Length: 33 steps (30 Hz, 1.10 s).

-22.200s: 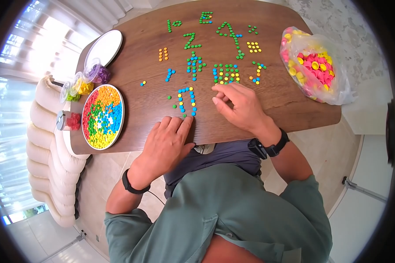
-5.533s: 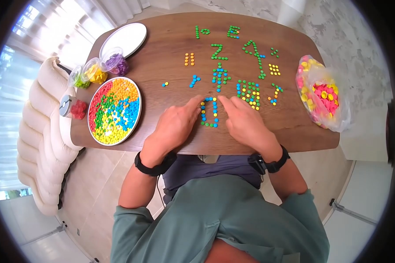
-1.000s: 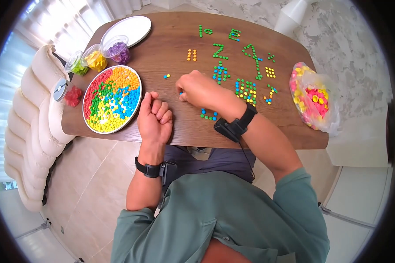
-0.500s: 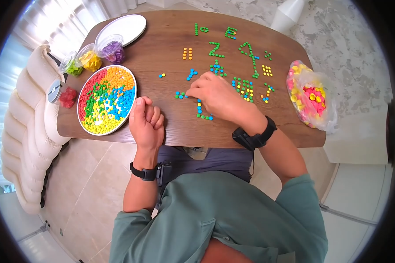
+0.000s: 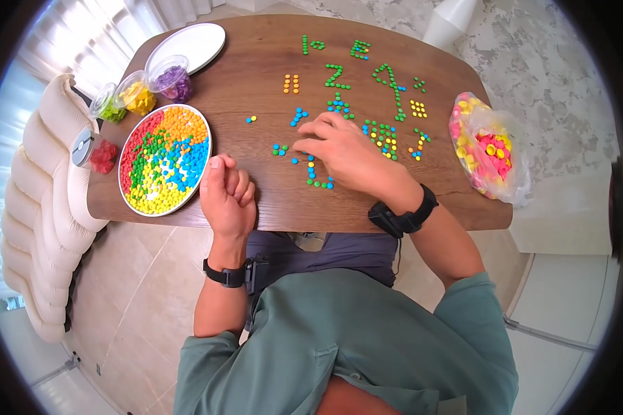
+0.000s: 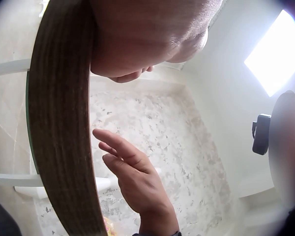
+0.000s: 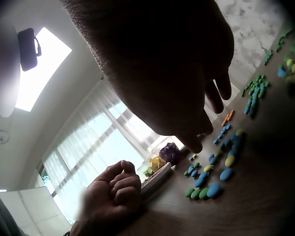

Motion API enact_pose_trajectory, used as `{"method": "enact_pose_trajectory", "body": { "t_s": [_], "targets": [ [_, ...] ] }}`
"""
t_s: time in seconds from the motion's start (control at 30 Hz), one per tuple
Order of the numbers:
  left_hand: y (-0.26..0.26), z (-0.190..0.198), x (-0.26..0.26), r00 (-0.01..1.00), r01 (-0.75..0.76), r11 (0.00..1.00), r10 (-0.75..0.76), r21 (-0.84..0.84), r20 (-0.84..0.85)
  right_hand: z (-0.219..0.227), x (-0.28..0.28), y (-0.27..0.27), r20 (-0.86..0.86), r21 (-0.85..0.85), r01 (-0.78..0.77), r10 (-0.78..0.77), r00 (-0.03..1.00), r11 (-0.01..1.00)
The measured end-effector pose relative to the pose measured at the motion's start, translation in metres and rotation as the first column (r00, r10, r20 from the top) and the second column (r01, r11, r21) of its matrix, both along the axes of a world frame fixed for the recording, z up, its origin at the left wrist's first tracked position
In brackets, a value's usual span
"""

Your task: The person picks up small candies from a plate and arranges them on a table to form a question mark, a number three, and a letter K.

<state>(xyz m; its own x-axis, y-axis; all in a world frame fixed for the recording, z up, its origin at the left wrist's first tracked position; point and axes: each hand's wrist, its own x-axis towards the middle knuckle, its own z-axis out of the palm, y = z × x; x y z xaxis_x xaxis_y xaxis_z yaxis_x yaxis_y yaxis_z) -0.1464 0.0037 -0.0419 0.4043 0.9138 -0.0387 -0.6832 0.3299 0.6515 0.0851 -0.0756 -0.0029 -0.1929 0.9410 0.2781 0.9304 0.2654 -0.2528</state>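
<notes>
My right hand [image 5: 349, 158] hovers over an outline of blue, yellow and green button candies [image 5: 320, 184], covering its upper part. Thumb and fingers are spread apart, with no candy showing between them; the right wrist view also has this hand [image 7: 167, 73], dark from behind. Left of its fingertips lies a lone blue candy [image 5: 295, 161], and beyond it a small green and blue cluster [image 5: 280, 149]. My left hand [image 5: 227, 197] rests palm up at the table's near side, beside the candy plate [image 5: 121, 181]. Its fingers fold toward the palm in the right wrist view, and nothing shows in them.
More candy figures, such as a green Z [image 5: 337, 77] and a green 4 [image 5: 386, 71], cover the table's far middle. Clear tubs of yellow [image 5: 140, 99] and purple pieces [image 5: 176, 84], a jar of red pieces [image 5: 104, 156] and a white plate [image 5: 199, 43] stand left. A plastic bag [image 5: 493, 149] lies right.
The green and blue cluster is new since the older frames. Over the last second my right hand has moved right and its fingers have spread; a lone blue candy now shows. My left hand has barely moved.
</notes>
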Motion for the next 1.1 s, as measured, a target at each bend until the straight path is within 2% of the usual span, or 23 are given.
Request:
{"method": "enact_pose_trajectory", "body": {
  "t_s": [0.07, 0.13, 0.97, 1.1],
  "targets": [
    [0.000, -0.001, -0.001, 1.000, 0.003, 1.000, -0.003, 0.001, 0.003, 0.001, 0.006, -0.004, -0.018, 0.025, 0.012, -0.011, 1.000, 1.000],
    [0.000, -0.003, -0.002, 0.999, 0.033, 0.999, -0.034, 0.036, 0.030, 0.006, 0.009, -0.011, -0.040, -0.003, 0.115, -0.115, 0.993, 0.993],
    [-0.001, -0.003, -0.002, 0.999, 0.036, 0.998, -0.037, 0.047, 0.018, -0.008, 0.003, -0.019, -0.004, 0.023, 0.093, -0.093, 0.996, 0.995],
    [-0.001, -0.003, -0.002, 0.999, 0.030, 0.998, -0.031, 0.050, 0.019, -0.008, 0.003, -0.019, -0.055, 0.024, 0.096, -0.095, 0.994, 0.995]
  ]
}}
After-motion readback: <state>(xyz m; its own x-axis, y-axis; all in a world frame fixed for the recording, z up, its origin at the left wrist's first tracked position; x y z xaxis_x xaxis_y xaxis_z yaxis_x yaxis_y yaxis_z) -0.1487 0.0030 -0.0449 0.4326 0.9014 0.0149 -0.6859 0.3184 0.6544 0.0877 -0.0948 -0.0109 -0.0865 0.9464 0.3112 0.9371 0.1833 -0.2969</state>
